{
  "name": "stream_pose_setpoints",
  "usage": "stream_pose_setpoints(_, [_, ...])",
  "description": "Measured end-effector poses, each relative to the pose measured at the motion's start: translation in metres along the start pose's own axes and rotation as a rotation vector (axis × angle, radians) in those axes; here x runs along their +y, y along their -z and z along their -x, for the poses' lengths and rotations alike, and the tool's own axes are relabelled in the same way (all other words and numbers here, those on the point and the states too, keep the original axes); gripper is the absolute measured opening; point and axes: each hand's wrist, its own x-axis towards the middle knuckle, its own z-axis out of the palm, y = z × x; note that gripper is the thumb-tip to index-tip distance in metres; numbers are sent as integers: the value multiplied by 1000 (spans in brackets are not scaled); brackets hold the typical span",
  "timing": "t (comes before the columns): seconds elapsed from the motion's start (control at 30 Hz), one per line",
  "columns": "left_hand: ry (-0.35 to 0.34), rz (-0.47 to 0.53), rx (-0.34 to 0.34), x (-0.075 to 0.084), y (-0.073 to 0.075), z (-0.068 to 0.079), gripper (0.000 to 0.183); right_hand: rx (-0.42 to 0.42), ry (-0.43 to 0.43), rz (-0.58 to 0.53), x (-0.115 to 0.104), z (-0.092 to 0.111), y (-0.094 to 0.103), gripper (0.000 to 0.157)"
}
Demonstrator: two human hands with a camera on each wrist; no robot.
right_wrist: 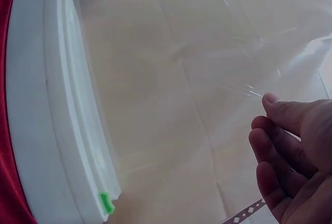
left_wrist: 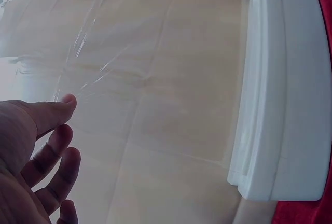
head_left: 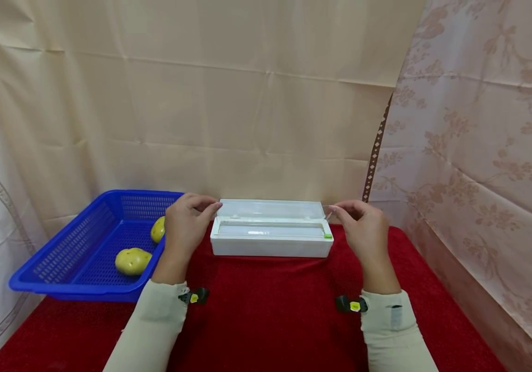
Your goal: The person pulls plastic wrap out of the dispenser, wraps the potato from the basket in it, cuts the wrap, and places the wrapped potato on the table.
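Observation:
A white cling film dispenser (head_left: pixel 270 248) stands on the red cloth, its clear lid (head_left: pixel 270 208) raised at the back. My left hand (head_left: pixel 186 225) is by the dispenser's left end, and my right hand (head_left: pixel 366 230) by its right end. Between them stretches a sheet of clear cling film (left_wrist: pixel 109 71), faint in the head view. In the left wrist view, my left thumb and finger pinch one edge, and creases fan out from the grip. The right wrist view shows my right hand pinching the opposite edge. A green tab (head_left: pixel 328 236) sits at the dispenser's right front.
At the left, a blue plastic basket (head_left: pixel 61 288) holds two yellow potatoes (head_left: pixel 133 261), one partly hidden behind my left hand. The red cloth (head_left: pixel 270 310) covers the table. Behind it hangs a beige curtain (head_left: pixel 247 103), with a patterned one (head_left: pixel 480 129) on the right.

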Motion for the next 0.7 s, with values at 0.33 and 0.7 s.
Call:
stream_pose_setpoints(0.33, [-11, 40, 17, 11, 7, 1, 14, 59, 87, -20, -5, 1, 8, 13])
stream_pose_setpoints(0.7, [-61, 104, 43, 20, 14, 1, 10, 74, 107, -30, -13, 4, 19, 13])
